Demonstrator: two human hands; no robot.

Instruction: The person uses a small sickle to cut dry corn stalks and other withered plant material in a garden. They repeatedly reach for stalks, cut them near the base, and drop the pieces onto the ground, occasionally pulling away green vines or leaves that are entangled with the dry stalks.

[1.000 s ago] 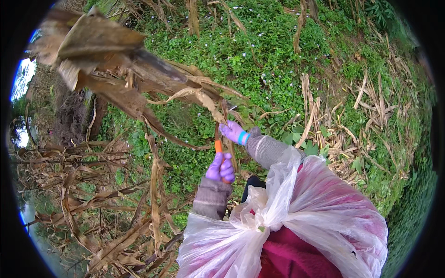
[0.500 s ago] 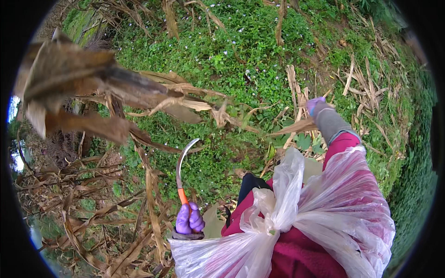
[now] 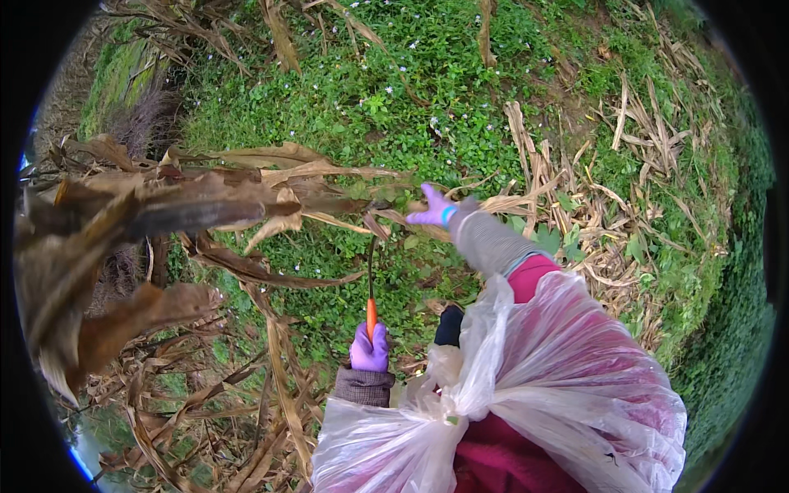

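The person's left hand (image 3: 370, 349), in a purple glove, is curled closed around the orange handle (image 3: 371, 316) of a sickle (image 3: 371, 283), which stands up ahead of the fist. From here its dark blade shows as little more than a thin line, the far end up against the lower side of a dry brown stalk (image 3: 246, 204); whether the two touch I cannot tell. That stalk lies crosswise, running in from the left, where it is large and blurred, toward the middle, with withered leaves hanging off it. The right hand (image 3: 431, 207), gloved the same with a blue band (image 3: 447, 215) at the wrist, is open with its fingers spread beside the stalk's right end. It has no visible grip on anything, and I cannot make out whether it brushes the dry leaf there. Grey knit covers the right forearm (image 3: 493, 238), and clear plastic (image 3: 592, 361) is bunched and knotted over a red garment (image 3: 509, 456). Low green plants (image 3: 370, 123) dotted with pale flowers spread beyond both hands, dry husks (image 3: 657, 140) litter the ground off to the right, and more brown stalks (image 3: 193, 411) tangle at the lower left.
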